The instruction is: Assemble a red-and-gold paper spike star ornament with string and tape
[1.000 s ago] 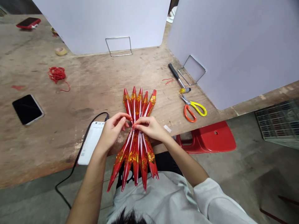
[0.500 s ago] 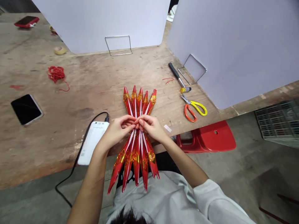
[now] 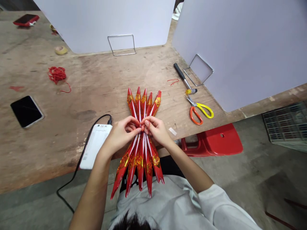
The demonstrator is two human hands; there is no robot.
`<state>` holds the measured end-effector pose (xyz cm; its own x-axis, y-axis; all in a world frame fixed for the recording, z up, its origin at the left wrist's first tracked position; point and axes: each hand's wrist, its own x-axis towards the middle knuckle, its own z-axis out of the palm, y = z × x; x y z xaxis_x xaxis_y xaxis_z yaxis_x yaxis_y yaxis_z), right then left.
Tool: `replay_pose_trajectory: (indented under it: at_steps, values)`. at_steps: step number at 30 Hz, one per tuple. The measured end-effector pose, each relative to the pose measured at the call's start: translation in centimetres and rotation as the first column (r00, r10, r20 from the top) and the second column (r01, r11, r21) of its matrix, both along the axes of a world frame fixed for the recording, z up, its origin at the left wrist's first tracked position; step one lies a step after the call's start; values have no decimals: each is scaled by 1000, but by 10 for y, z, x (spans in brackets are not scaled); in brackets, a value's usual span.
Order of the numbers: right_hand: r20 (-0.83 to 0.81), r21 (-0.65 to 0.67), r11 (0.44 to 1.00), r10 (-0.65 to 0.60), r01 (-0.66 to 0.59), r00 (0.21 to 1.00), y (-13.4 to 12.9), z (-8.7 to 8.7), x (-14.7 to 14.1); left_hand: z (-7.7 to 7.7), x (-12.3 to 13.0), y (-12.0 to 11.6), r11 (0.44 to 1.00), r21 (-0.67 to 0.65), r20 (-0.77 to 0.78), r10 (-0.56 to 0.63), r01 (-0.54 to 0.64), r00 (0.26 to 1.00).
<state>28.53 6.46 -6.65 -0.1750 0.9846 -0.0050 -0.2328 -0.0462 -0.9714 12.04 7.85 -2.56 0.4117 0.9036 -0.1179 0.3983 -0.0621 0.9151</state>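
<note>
A bundle of long, pointed red-and-gold foil strips (image 3: 141, 153) stands at the centre of the frame, its long axis running from the wooden table top toward the person's chest. It is pinched at the waist, with stiff, glossy spikes fanning away above and below the grip. The left hand (image 3: 122, 132) and right hand (image 3: 155, 130) close on the waist from opposite sides, fingertips meeting in a narrow pinch, so neither hand is clearly nearer. A thin red thread (image 3: 148, 126) shows among the right fingers; its path around the bundle is hidden.

The rough, stained wooden table (image 3: 103, 78) fills the left and middle of the frame. Just left of the left wrist lies a flat white power bank (image 3: 96, 147) with a black cable (image 3: 86, 137). A loose tangle of red string (image 3: 57, 74) sits at upper left, above a black smartphone (image 3: 26, 111). To the right lie orange-and-yellow-handled scissors (image 3: 199, 111) and a black-handled tool with a yellow tip (image 3: 183, 78). Two white panels (image 3: 240, 48) on bent wire stands rise along the far edge, and a red plastic stool (image 3: 216, 140) shows below the table's right side.
</note>
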Motion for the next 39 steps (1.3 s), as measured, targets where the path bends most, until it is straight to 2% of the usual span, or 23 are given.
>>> replay_pose_trajectory:
  at_steps: [3,6,13,20,23,27,30,33,35,39]
  values:
    - [-11,11,1000,-3,3,1000,0,1,0,4,4,-5,992,128,-124,36,-20,992]
    - [-17,11,1000,-4,4,1000,0,2,0,5,6,-7,982,188,-223,49,-6,974]
    - [-49,-35,999,-43,41,998,0,2,-2,8,3,-7,961,274,-245,32,38,969]
    - [-86,-80,986,-153,146,985,4,3,-8,5,11,-11,964,266,-325,95,-5,941]
    - [-72,-87,979,-188,182,979,4,4,-8,4,14,-12,964,266,-329,82,9,941]
    - [-47,-85,979,-191,186,981,2,7,-6,2,14,-11,964,265,-342,67,28,937]
    - [-31,-77,989,-133,130,991,2,8,-5,2,13,-10,970,245,-351,74,15,933]
    - [41,-46,995,-89,91,995,2,9,-2,3,11,-10,969,246,-311,90,-12,946]
    - [152,16,996,-90,89,984,1,10,0,4,10,-11,966,255,-292,116,-40,949]
    - [439,182,983,-96,16,893,-3,16,6,2,9,-11,966,241,-269,164,-99,949]
